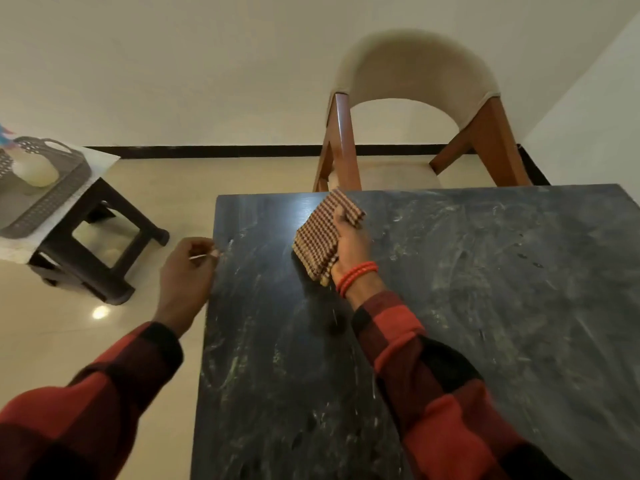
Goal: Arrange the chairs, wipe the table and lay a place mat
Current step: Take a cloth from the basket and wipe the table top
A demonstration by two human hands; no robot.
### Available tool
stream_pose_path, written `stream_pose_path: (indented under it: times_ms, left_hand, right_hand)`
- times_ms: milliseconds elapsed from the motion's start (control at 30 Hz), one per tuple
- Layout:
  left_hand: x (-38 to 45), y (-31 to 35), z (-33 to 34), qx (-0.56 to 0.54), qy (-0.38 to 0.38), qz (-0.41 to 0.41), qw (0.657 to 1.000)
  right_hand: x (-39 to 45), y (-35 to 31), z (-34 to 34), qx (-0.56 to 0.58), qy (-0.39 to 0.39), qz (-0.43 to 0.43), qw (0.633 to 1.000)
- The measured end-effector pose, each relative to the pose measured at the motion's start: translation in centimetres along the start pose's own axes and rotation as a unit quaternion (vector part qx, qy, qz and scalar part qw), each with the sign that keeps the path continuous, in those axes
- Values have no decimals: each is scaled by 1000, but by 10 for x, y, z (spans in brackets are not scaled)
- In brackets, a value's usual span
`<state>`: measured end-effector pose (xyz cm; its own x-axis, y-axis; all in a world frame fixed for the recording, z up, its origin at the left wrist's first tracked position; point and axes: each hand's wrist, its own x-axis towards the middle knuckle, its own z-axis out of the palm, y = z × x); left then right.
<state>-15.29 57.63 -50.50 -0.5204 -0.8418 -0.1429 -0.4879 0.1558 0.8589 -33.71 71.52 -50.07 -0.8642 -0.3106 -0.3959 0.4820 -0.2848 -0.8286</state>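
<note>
A dark stone table point(485, 306) fills the right and lower part of the head view, with pale smears across its top. My right hand point(349, 244) presses a folded red-and-cream checked cloth point(318, 237) flat on the table near its far edge. My left hand point(188, 268) rests at the table's left edge, fingers curled, pinching a small thin pale object too small to identify. A cream upholstered chair point(412, 109) with brown wooden legs stands pushed against the far side of the table.
A dark low stool point(100, 244) stands on the cream tiled floor to the left. A grey perforated tray point(52, 199) with a pale container lies on a white cloth over it. A white wall closes the right side.
</note>
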Motion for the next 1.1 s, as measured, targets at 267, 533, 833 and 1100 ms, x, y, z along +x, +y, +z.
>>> stream_pose_path:
  times_ms: [267, 533, 833, 1100]
  left_hand:
    - [53, -14, 20, 9, -36, -5, 999]
    - [61, -17, 29, -126, 0, -45, 991]
    - [70, -29, 30, 151, -83, 37, 984]
    - [70, -28, 26, 163, -87, 26, 982]
  right_hand:
    - [55, 69, 47, -706, -211, -279, 616]
    - [55, 114, 94, -777, -251, -265, 514]
    - [84, 103, 108, -776, -212, -242, 543]
    - [114, 50, 16, -799, -92, -208, 557]
